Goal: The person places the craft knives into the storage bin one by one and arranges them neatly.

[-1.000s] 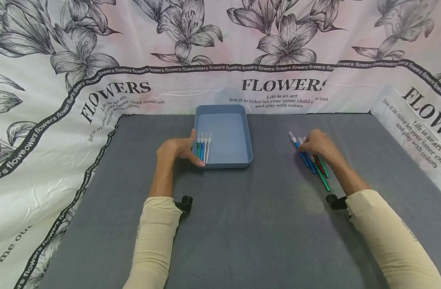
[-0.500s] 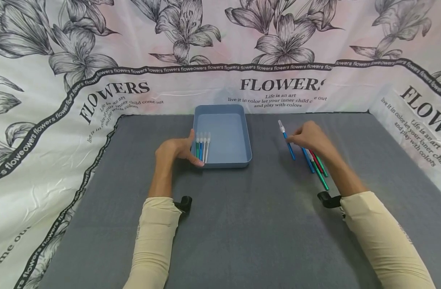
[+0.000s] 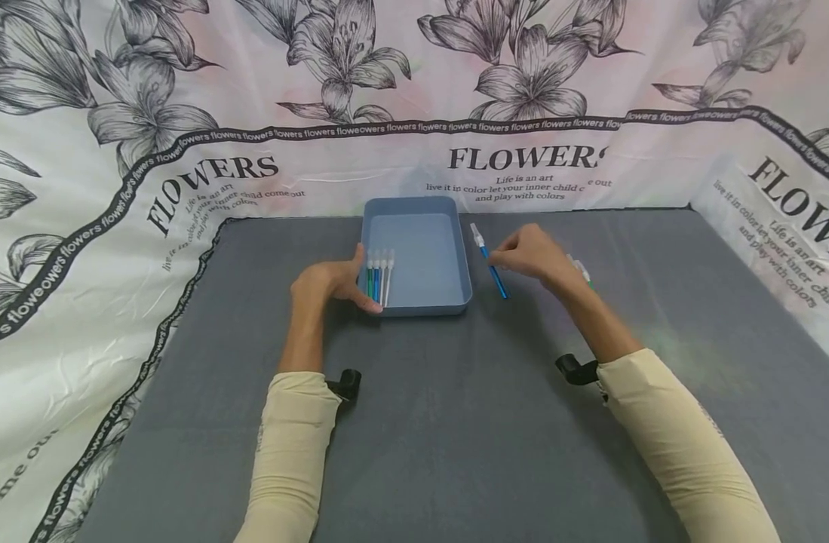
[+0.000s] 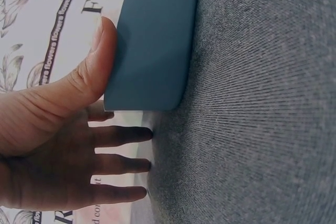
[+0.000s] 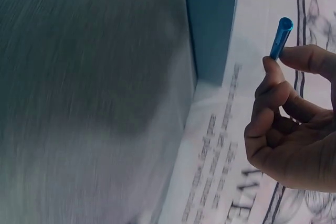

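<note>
The blue-grey tray [image 3: 431, 260] stands at the back of the table. At its near-left corner rests my left hand [image 3: 327, 280], thumb against the near wall. In the left wrist view, the other fingers [image 4: 123, 164] stretch out straight beside the tray [image 4: 152, 45]. My right hand [image 3: 531, 255] pinches a slim blue craft knife [image 3: 498, 282] with a clear cap, just right of the tray. The right wrist view shows the butt of this blue craft knife [image 5: 281, 38] between thumb and forefinger. Several capped craft knives [image 3: 380, 277], green, blue and silver, lie side by side in the tray's left part.
More capped craft knives [image 3: 581, 268] lie to the right, mostly hidden behind my right forearm. Grey cloth [image 3: 428, 422] covers the table. A flower-printed white sheet [image 3: 360, 170] rises behind the tray and along both sides.
My right hand has lifted the blue craft knife from the loose group on the right and carried it left to beside the tray. The left hand has stayed at the tray's corner.
</note>
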{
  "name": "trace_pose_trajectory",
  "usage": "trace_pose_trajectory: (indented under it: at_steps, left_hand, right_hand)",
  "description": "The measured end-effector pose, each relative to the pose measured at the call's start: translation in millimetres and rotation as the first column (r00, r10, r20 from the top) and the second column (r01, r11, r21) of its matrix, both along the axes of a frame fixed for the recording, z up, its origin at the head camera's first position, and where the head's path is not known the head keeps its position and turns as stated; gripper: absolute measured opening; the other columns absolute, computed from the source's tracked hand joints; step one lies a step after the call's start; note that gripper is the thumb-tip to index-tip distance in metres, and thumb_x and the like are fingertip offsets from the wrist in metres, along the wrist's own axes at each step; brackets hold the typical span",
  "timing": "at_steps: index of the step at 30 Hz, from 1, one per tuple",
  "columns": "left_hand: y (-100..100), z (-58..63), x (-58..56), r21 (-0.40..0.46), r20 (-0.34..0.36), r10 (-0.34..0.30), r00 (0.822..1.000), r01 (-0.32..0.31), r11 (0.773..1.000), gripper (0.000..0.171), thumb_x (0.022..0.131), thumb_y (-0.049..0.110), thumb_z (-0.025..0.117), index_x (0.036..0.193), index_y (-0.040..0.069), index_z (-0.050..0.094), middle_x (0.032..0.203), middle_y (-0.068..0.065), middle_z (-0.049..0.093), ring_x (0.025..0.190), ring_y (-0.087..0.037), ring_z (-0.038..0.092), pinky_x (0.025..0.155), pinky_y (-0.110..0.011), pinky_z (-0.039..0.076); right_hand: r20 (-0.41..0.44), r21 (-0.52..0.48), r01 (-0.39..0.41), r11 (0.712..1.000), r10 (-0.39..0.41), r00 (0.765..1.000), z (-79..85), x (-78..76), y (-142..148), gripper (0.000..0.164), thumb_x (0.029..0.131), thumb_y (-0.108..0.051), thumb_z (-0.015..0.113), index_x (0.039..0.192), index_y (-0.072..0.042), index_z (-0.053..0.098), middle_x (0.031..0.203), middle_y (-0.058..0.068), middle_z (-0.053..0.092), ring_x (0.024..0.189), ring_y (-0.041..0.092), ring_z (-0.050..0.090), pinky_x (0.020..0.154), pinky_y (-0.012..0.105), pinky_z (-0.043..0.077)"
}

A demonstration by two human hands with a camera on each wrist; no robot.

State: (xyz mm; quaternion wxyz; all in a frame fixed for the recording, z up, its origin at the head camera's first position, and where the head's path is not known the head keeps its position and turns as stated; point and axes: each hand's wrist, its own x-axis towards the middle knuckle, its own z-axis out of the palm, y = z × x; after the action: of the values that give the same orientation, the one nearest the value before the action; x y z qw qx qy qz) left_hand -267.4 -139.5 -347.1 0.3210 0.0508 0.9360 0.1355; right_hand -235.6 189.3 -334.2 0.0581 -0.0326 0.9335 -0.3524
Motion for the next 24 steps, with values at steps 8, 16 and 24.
trace_pose_trajectory:
  at_steps: [8, 16, 24]
  left_hand:
    - [1.7, 0.4, 0.9, -0.009, -0.002, 0.026, 1.000, -0.026, 1.000, 0.135, 0.085, 0.059, 0.081, 0.165, 0.029, -0.023, 0.178, -0.016, -0.007, 0.163, -0.042, 0.010, 0.128, -0.064, 0.020]
    - [3.4, -1.6, 1.2, -0.003, -0.002, 0.020, 1.000, -0.020, 1.000, 0.135, 0.085, 0.059, 0.082, 0.165, 0.028, -0.022, 0.178, -0.016, -0.005, 0.162, -0.040, 0.014, 0.129, -0.061, 0.021]
    - [0.7, 0.4, 1.2, -0.008, -0.010, 0.007, 1.000, -0.007, 1.000, 0.134, 0.086, 0.059, 0.081, 0.166, 0.027, -0.022, 0.178, -0.017, -0.004, 0.163, -0.042, 0.013, 0.128, -0.063, 0.022]
  right_hand:
    - [0.016, -0.057, -0.037, 0.998, 0.038, 0.999, -12.6, -16.4, -53.3, 0.029, 0.092, -0.020, 0.071, 0.071, -0.001, 0.077, 0.089, 0.017, 0.077, 0.070, 0.020, 0.055, 0.063, 0.030, 0.039]
    - [0.076, -0.018, -0.007, 1.000, 0.008, 0.997, -25.8, -32.1, -101.7, 0.052, 0.093, -0.026, 0.068, 0.049, -0.017, 0.042, 0.062, 0.010, 0.066, 0.048, 0.011, 0.030, 0.049, 0.027, 0.029]
    - [0.117, 0.018, 0.029, 0.999, -0.030, 0.993, -43.7, -42.1, -126.5, 0.045, 0.090, -0.019, 0.068, 0.056, -0.017, 0.038, 0.052, -0.004, 0.035, 0.050, 0.013, 0.031, 0.049, 0.028, 0.028]
